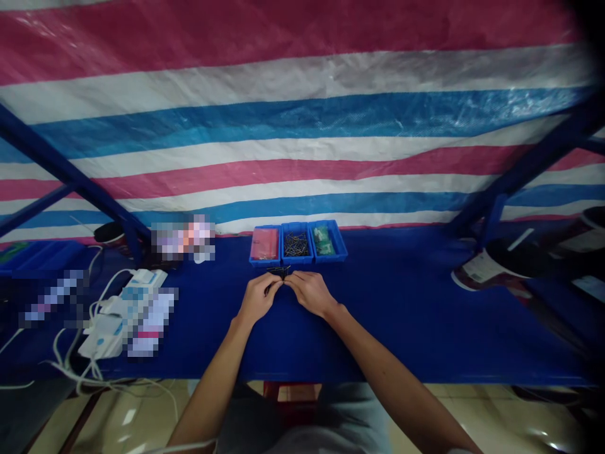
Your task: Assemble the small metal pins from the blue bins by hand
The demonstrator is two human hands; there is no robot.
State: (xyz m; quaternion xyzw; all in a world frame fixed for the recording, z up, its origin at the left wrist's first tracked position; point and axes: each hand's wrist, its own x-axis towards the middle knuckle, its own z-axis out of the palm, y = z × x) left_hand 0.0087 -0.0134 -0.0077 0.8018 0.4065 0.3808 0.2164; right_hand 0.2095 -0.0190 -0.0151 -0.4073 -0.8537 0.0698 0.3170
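My left hand point(258, 297) and my right hand point(312, 291) meet over the middle of the blue table, fingertips pinched close together. Whatever is between them is too small and covered to make out. Just beyond the fingertips lie several thin dark pieces that look like screws point(278, 270). Behind these stand three blue bins side by side. The left bin point(265, 263) contains pink-red packets point(265, 242), the middle bin point(297, 259) loose dark screws point(296, 243), and the right bin point(338, 244) green-and-clear packets point(322, 239).
At left, a white power strip point(125, 312) with tangled cables point(78, 372) lies beside a blurred-out item point(154, 323). A paper tub point(484, 268) sits at right. Blue frame posts point(89, 183) flank the table point(397, 315), and a striped tarp point(302, 120) hangs behind.
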